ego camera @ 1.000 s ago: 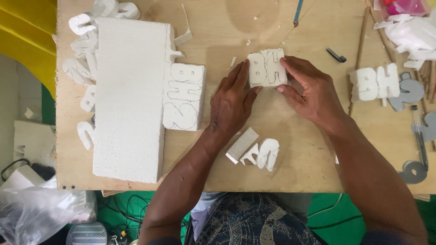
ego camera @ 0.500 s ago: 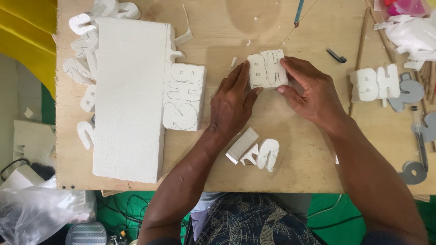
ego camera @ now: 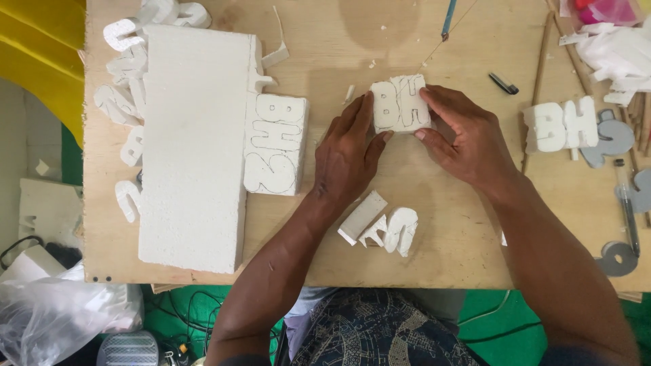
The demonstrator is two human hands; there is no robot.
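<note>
A small white foam block (ego camera: 399, 103) with letter outlines drawn on it lies flat on the plywood table (ego camera: 434, 224). My left hand (ego camera: 347, 150) presses its fingertips against the block's left edge. My right hand (ego camera: 462, 138) grips the block's right side with thumb and fingers. A thin taut wire (ego camera: 441, 42) runs down to the block's top edge from a blue-handled tool (ego camera: 449, 16).
A large white foam slab (ego camera: 196, 142) lies at left, with a marked foam piece (ego camera: 274, 144) beside it and cut foam shapes (ego camera: 125, 102) along its far side. Foam offcuts (ego camera: 381, 225) sit near me. Finished foam letters (ego camera: 560, 126), grey templates (ego camera: 614, 139) and a black pen (ego camera: 503, 83) lie at right.
</note>
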